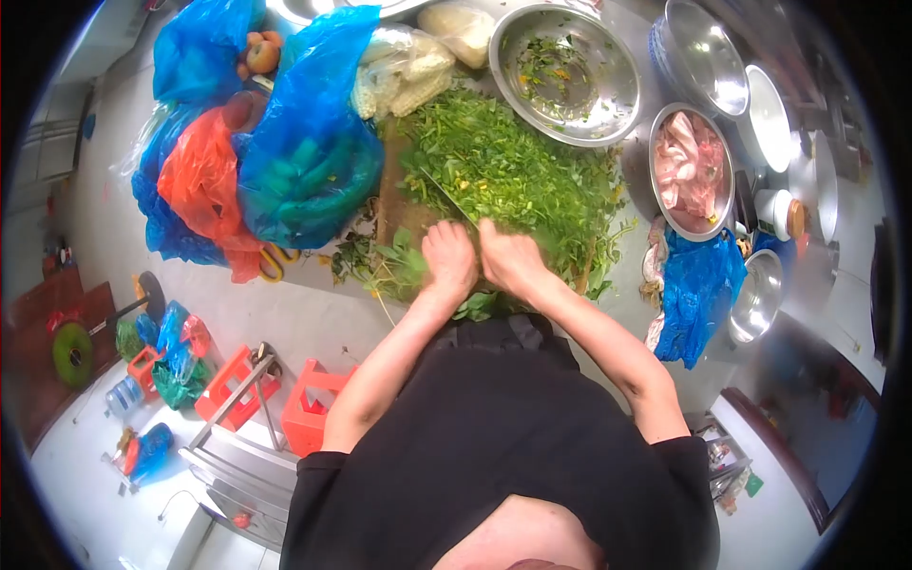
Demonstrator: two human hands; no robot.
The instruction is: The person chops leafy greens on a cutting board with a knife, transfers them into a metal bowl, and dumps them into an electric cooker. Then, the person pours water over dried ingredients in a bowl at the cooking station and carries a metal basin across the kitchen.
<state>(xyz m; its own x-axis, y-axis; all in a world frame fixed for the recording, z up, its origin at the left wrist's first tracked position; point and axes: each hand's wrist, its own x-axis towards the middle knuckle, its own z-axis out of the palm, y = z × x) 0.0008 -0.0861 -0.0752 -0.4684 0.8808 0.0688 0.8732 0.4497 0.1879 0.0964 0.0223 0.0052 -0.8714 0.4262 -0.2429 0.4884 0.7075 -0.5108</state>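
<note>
The right hand is closed, it seems around the handle of a knife; the handle itself is covered by the fingers. The blade points towards eleven o'clock and its edge is lost among chopped greens, which lie at twelve to one o'clock of the hands. Just beside, the left hand has its fingers curled down; whether it grips some stems, I cannot tell. The greens hide most of the cutting board, only a left strip is showing. At one o'clock, a steel bowl holds leaf scraps. At ten o'clock, the content of a blue bag is hard to make out.
</note>
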